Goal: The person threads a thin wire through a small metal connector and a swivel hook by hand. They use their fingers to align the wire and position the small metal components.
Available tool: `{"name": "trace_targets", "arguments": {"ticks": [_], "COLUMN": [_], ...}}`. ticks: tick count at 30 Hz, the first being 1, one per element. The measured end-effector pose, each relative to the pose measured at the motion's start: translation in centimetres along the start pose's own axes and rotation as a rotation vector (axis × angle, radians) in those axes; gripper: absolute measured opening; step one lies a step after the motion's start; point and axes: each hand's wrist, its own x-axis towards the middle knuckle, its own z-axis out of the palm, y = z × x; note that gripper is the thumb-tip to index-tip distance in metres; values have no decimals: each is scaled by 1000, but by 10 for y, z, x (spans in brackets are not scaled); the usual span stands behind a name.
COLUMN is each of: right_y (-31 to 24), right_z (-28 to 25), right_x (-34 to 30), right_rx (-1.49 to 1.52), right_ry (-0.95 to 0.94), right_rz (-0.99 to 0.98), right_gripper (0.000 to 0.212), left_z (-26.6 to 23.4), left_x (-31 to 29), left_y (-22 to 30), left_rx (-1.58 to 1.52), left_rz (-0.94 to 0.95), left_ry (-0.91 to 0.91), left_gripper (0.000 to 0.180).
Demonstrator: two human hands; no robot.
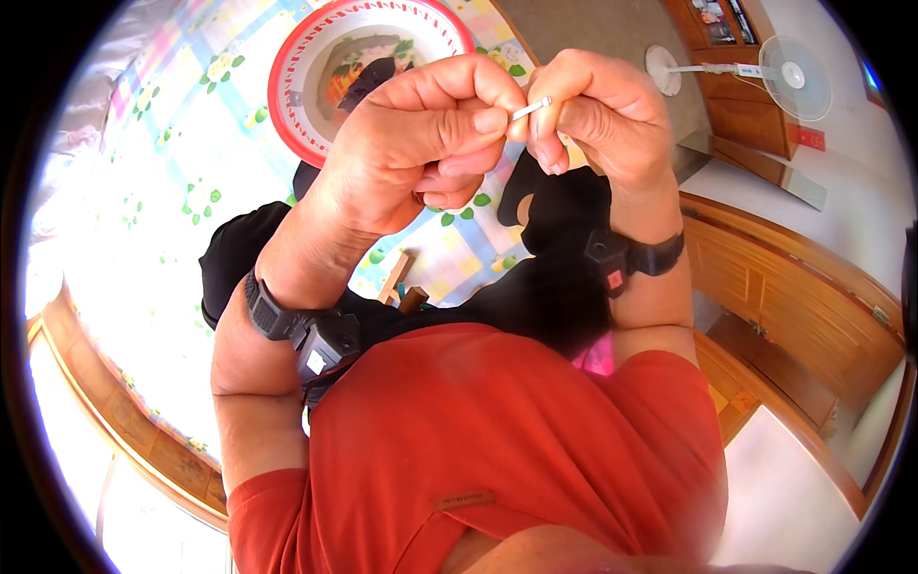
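A small thin whitish rod [532, 108] is held up between my two hands, above my lap. My left hand [416, 134] pinches its left end between thumb and index finger, the other fingers curled underneath. My right hand [612, 110] is closed too, with the rod's right end lying against its bent index finger. The exact kind of rod is too small to tell, and the curled fingers hide part of it. Beyond my left hand stands a white basin with a red rim [278, 96], with a dark piece [368, 84] in it.
A flowered, checked cloth [172, 191] spreads under the basin and my dark-trousered legs [564, 220]. Light wood pieces [395, 277] lie near my lap. At the right are a standing fan [792, 77] and wooden furniture [765, 277].
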Motion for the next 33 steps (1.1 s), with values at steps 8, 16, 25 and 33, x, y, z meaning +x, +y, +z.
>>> {"name": "trace_targets", "arguments": {"ticks": [8, 16, 25, 33], "right_y": [14, 33, 19, 17], "right_z": [2, 6, 13, 9], "right_x": [3, 12, 20, 19], "right_rx": [473, 665, 316, 203], "right_ry": [34, -1, 97, 123], "right_rz": [132, 237, 232, 238], "right_gripper": [32, 37, 32, 32], "left_z": [24, 30, 25, 19], "left_x": [-5, -4, -10, -6], "left_y": [2, -3, 8, 5], "left_rx": [310, 533, 450, 456], "left_rz": [132, 302, 162, 195], "left_ry": [217, 346, 378, 338], "left_gripper": [9, 6, 8, 7]}}
